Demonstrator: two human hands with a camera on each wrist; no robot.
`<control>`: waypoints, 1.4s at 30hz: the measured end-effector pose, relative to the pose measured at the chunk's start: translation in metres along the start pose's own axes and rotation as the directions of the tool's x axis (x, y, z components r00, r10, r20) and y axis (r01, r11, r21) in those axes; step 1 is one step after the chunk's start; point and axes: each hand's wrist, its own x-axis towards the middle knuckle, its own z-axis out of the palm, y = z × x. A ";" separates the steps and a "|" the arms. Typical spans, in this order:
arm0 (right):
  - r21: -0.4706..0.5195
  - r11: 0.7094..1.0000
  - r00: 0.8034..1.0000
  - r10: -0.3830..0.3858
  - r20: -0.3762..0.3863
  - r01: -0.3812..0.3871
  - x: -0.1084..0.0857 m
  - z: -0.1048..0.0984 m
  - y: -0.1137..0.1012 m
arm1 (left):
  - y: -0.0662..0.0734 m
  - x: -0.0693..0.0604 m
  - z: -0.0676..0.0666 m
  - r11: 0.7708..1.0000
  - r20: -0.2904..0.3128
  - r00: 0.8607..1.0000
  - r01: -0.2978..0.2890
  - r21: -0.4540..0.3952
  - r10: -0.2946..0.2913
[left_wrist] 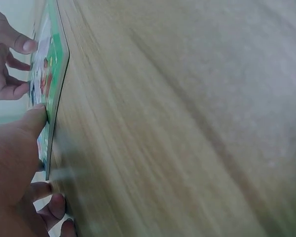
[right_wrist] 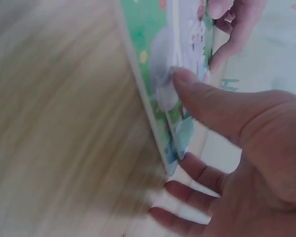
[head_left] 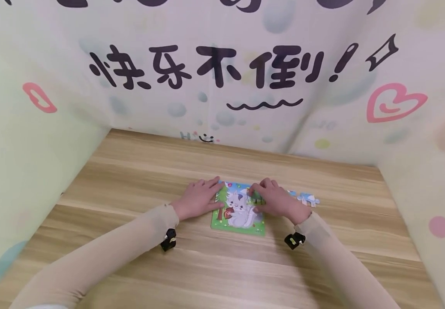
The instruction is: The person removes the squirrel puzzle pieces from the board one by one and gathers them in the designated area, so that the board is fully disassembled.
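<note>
A jigsaw puzzle (head_left: 239,219) with a grey squirrel on a green background lies flat on the wooden table. My left hand (head_left: 197,199) rests at its left edge, thumb on the picture and fingers stretched along the upper left corner. At the upper right part, my right hand (head_left: 278,199) bends over the board. Its thumb and index finger pinch a puzzle piece (right_wrist: 178,126), which stands slightly tilted above the board in the right wrist view. The thumb touches the picture near the squirrel's tail. The palm hides part of the right edge.
Loose puzzle pieces (head_left: 308,199) lie on the table to the right, beyond my right hand. A printed cloth wall (head_left: 207,116) with dark lettering rises behind the table (head_left: 149,167), and pale cloth hangs on both sides.
</note>
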 end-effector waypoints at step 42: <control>-0.044 0.978 0.962 -0.210 -0.173 0.206 -0.002 0.010 0.021 | 0.004 0.001 -0.003 0.999 0.079 0.997 0.016 0.047 -0.020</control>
